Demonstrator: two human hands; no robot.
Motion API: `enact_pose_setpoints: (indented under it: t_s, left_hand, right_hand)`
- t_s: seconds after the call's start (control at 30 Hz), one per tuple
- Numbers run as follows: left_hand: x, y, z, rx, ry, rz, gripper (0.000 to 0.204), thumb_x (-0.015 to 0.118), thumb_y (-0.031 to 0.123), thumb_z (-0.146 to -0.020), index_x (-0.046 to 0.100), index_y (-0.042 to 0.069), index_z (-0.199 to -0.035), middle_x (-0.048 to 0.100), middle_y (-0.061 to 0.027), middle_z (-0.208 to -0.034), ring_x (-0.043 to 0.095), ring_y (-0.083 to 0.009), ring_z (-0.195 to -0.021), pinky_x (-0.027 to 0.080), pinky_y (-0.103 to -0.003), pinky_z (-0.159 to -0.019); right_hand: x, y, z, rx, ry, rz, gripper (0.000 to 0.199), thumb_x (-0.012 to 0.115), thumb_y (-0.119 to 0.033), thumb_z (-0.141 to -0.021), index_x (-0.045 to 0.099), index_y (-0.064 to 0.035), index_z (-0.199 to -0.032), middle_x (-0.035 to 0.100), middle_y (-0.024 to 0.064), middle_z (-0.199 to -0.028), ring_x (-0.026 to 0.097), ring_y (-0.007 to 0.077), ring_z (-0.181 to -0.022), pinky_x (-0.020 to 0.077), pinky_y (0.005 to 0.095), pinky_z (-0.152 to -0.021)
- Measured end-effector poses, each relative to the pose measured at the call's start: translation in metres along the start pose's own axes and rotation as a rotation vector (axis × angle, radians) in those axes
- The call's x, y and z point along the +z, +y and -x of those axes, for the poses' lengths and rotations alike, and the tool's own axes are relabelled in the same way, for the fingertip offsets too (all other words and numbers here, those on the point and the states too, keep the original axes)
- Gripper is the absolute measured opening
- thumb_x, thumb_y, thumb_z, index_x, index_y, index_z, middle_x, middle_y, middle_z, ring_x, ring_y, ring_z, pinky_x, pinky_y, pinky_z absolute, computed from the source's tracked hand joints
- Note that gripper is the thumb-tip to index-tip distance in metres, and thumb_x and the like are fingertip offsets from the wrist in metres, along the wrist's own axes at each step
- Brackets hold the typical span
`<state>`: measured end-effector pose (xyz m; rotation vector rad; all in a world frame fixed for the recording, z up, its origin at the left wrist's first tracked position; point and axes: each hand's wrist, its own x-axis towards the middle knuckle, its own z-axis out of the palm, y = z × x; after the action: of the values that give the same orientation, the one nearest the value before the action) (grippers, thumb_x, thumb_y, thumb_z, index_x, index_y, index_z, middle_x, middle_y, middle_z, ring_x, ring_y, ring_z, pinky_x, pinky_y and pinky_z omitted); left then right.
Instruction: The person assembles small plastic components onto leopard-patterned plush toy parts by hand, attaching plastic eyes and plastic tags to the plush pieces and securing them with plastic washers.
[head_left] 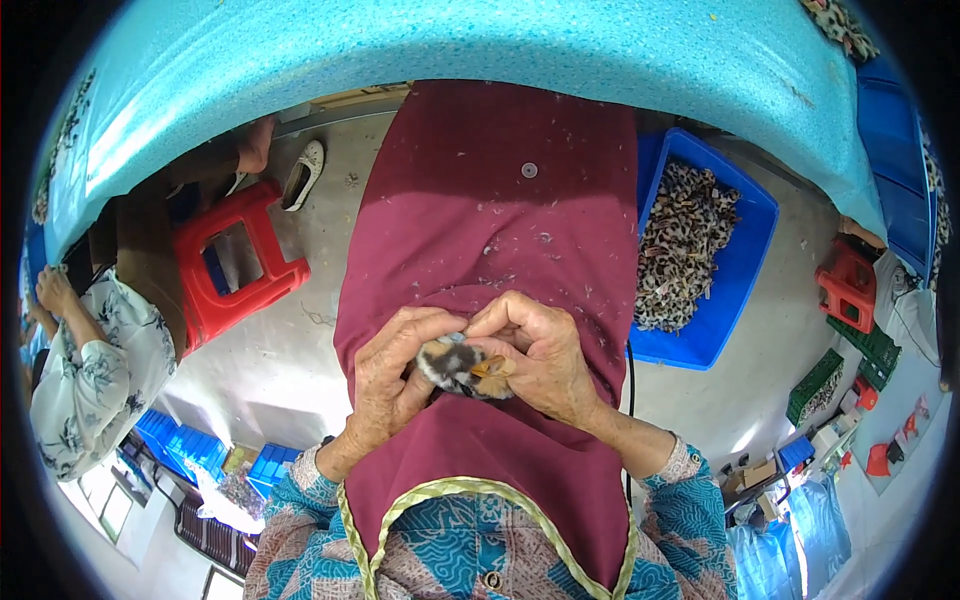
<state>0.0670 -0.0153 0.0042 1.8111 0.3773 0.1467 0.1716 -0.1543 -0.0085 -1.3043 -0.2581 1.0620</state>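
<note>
Over my lap, both hands hold a small fuzzy plush piece [452, 368] patched in black, white and tan, with an orange-yellow bit at its right side. My left hand [392, 362] is closed round its left edge, thumb below and fingers above. From the other side, my right hand [545, 358] pinches its top and right edge with thumb and bent fingers. The fingertips of the two hands nearly meet at the upper edge, where a small pale bluish bit shows; what exactly they grip there is hidden. Beneath lies a maroon apron [480, 240] flecked with loose fluff.
A blue bin [745, 260] full of similar mottled fuzzy pieces stands right of my lap. Ahead hangs a table covered in turquoise cloth [480, 45]. Left are a red stool [225, 265] and a co-worker in a floral top [105, 390]. Another red stool [845, 285] stands far right.
</note>
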Motion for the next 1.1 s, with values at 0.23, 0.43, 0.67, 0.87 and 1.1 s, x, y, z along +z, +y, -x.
enact_pose_setpoints:
  t_s: [0.23,0.43,0.67,0.87,1.1]
  left_hand:
    - [0.0,-0.008,0.007,-0.087,-0.013,0.124,0.024,0.062,0.018,-0.082,0.061,0.001,-0.1,0.061,-0.0109,-0.093,0.06,-0.0165,-0.078,0.047,-0.024,-0.061]
    - [0.004,-0.006,0.003,-0.072,-0.052,0.157,0.023,0.062,0.015,-0.081,0.062,0.0,-0.098,0.061,-0.0106,-0.089,0.06,-0.0179,-0.077,0.048,-0.026,-0.063]
    - [0.002,-0.004,0.007,-0.098,-0.101,0.13,0.022,0.063,0.014,-0.079,0.063,-0.001,-0.095,0.062,-0.0099,-0.084,0.061,-0.0197,-0.076,0.048,-0.028,-0.066]
    - [-0.002,-0.008,0.008,-0.201,-0.102,0.117,0.027,0.065,0.014,-0.078,0.062,-0.002,-0.099,0.063,-0.0101,-0.086,0.061,-0.0178,-0.077,0.048,-0.026,-0.067]
    - [-0.008,-0.018,-0.006,-0.877,-0.099,0.985,0.03,0.066,0.003,-0.075,0.06,0.0,-0.105,0.064,-0.0055,-0.093,0.061,-0.0145,-0.082,0.049,-0.025,-0.075]
  right_hand:
    - [-0.011,-0.026,0.005,0.211,-0.153,0.143,0.016,0.064,-0.004,-0.081,0.052,0.0023,-0.089,0.061,0.0077,-0.083,0.06,0.0099,-0.074,0.0505,0.0236,-0.063]
    - [-0.008,-0.018,0.009,0.051,-0.163,0.413,0.029,0.073,-0.008,-0.072,0.051,0.0023,-0.089,0.06,0.008,-0.079,0.06,0.0101,-0.068,0.0497,0.0238,-0.058]
    - [-0.008,-0.002,0.01,0.066,-0.13,0.315,0.024,0.073,-0.006,-0.069,0.053,0.0006,-0.081,0.058,0.0069,-0.067,0.057,0.0131,-0.06,0.0458,0.0265,-0.052]
    - [-0.01,0.0,0.001,0.293,-0.158,-0.04,0.019,0.07,-0.002,-0.073,0.055,0.0011,-0.085,0.062,0.0034,-0.074,0.058,0.0071,-0.066,0.0477,0.0207,-0.056]
    - [-0.03,0.005,-0.016,0.237,-0.086,-0.215,0.02,0.058,0.008,-0.077,0.055,0.0006,-0.095,0.059,0.0017,-0.083,0.058,0.0079,-0.078,0.0479,0.0213,-0.069]
